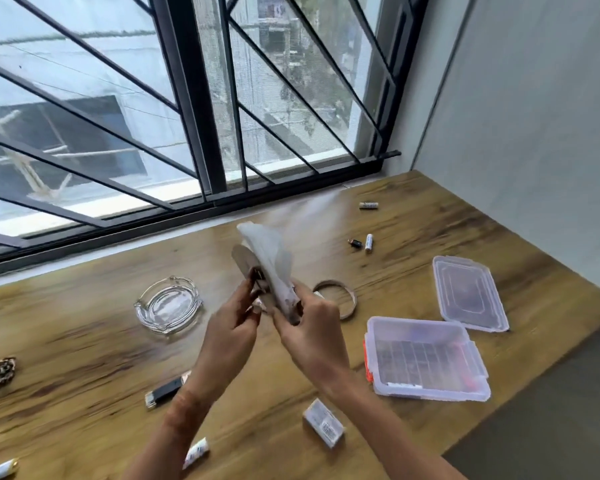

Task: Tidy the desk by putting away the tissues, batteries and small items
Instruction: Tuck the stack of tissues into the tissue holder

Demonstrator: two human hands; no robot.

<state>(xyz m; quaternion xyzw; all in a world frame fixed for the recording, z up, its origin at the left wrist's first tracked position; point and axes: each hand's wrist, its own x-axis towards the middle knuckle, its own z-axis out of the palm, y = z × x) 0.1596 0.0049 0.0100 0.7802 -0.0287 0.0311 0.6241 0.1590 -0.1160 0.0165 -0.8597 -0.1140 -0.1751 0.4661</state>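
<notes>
The wooden surface (pixel 84 341) under the barred window is pretty scattered. Biggest thing on it is the clear plastic box (pixel 426 362) at the right, open, with its lid (pixel 470 292) lying just behind it. That's presumably where the small stuff should end up.

Both hands are raised over the middle and closed on the same bundle: the left hand (pixel 231 327) pinches a flat grey packet (pixel 248 268), the right hand (pixel 312 336) grips the white tissues (pixel 269 252) sticking up out of it. It's a bit blurred, so I can't tell if the tissues are going in or coming out.

If it's tucking in, I'd fold them flat first and push from the base, not the floppy top, or they'll bunch up and tear.

Loose batteries (pixel 368 242) sit near the far right, well away from the box.
</notes>
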